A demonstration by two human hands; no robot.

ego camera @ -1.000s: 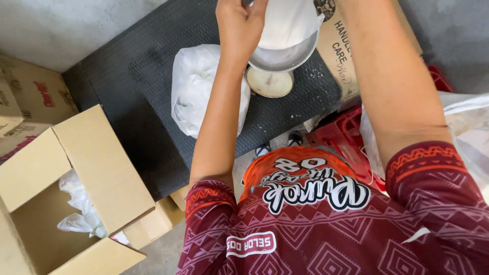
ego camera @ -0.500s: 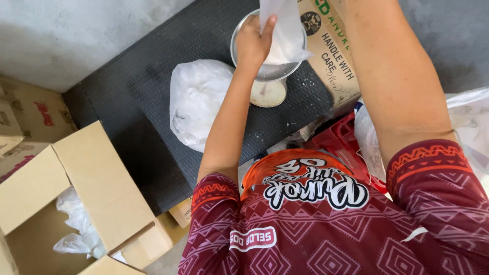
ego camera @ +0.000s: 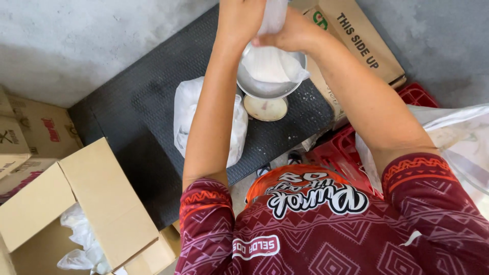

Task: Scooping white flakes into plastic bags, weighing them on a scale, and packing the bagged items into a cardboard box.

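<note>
Two hands meet at the top of the view. The left hand (ego camera: 239, 20) and the right hand (ego camera: 293, 33) both pinch the neck of a small clear bag (ego camera: 272, 63), fingers pressed together on it. The bag holds white powder, and its fat bottom rests in a round metal bowl (ego camera: 265, 89). The bowl sits over a round pale dial (ego camera: 266, 108) on a dark mat (ego camera: 153, 112). The top of the bag and the fingertips are cut off by the picture edge, so how the neck is shut is hard to tell.

A bigger white bag (ego camera: 186, 117) lies on the mat, partly hidden behind the left arm. At the lower left, an open box (ego camera: 97, 198) holds crumpled clear bags (ego camera: 81, 239). A red crate (ego camera: 346, 158) peeks out under the right arm, mostly hidden. A brown box (ego camera: 356, 40) lies behind the bowl
</note>
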